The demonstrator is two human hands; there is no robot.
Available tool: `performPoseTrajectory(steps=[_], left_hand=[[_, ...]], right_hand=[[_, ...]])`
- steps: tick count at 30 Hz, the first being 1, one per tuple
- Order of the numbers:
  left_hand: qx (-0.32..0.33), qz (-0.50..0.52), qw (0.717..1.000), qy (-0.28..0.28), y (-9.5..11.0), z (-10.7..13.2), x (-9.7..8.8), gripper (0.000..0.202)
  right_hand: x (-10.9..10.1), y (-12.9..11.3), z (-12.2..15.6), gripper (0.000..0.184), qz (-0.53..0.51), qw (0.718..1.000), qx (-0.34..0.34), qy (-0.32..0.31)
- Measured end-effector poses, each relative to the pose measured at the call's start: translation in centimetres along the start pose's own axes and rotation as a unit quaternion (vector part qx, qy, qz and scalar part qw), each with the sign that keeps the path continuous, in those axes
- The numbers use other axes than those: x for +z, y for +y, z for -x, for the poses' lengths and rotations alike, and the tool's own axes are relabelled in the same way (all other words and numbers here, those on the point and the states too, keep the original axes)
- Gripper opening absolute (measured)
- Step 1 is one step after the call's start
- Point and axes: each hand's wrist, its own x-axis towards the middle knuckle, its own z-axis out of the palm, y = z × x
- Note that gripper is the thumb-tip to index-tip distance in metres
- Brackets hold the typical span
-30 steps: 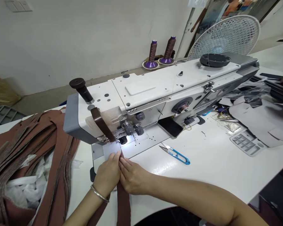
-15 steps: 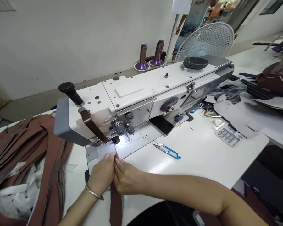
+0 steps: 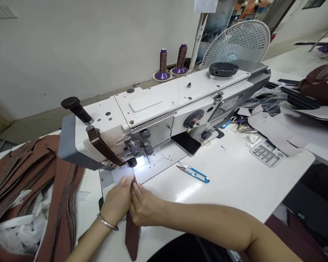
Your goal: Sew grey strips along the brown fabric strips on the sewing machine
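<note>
Strip (image 3: 132, 236) is sitting lower centre of the frame, running from under both hands toward the lit needle area of the sewing machine (image 3: 153, 103). Change: its pointed tail is now showing near the bottom edge; half a second ago the strip was running out of frame. Hands are holding nearly the same spot by the machine, so the strip is probably being fed in, with less of it remaining on the near side.

Right hand (image 3: 147, 207): fingers are pressing together, seemingly pinching the strip's edge; thumb is mostly hiding. Left hand (image 3: 117, 202): fingers are bunching close, no wide gap, tips touching the pale piece (image 3: 121, 174) right beside the strip; can't tell if they're pinching or only pressing. The hands are touching each other.

Snips (image 3: 193, 174) are lying on the bench (image 3: 221, 193), centre right; brown pieces (image 3: 62, 193) are piling up at left.
</note>
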Motion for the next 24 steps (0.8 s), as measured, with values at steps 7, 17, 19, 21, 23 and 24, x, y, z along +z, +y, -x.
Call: performPoseTrajectory(steps=[7, 17, 19, 21, 23, 24], left_hand=[[0.004, -0.013, 1.000, -0.017, -0.3, -0.5, -0.6, 0.052], [0.015, -0.003, 1.000, -0.009, -0.9, -0.8, -0.7, 0.051], [0.021, 0.000, 1.000, -0.009, -1.0, -0.9, -0.7, 0.051], [0.024, -0.001, 1.000, -0.010, -1.0, -0.9, -0.6, 0.052], [0.026, -0.002, 1.000, -0.008, -1.0, -0.9, -0.6, 0.052], [0.027, -0.002, 1.000, -0.007, -1.1, -0.9, -0.5, 0.052]], right_hand=[[0.5, -0.2, -0.1, 0.024, -0.004, 1.000, 0.009, -0.010], [0.8, -0.4, -0.5, 0.027, 0.016, 1.000, 0.022, -0.003], [0.8, -0.6, -0.5, 0.028, 0.018, 1.000, 0.018, -0.008], [1.0, -1.0, -0.4, 0.029, 0.017, 1.000, 0.012, -0.024], [1.3, -1.3, -0.3, 0.031, 0.009, 0.999, 0.006, -0.037], [1.4, -1.4, -0.2, 0.032, 0.007, 0.999, 0.006, -0.038]])
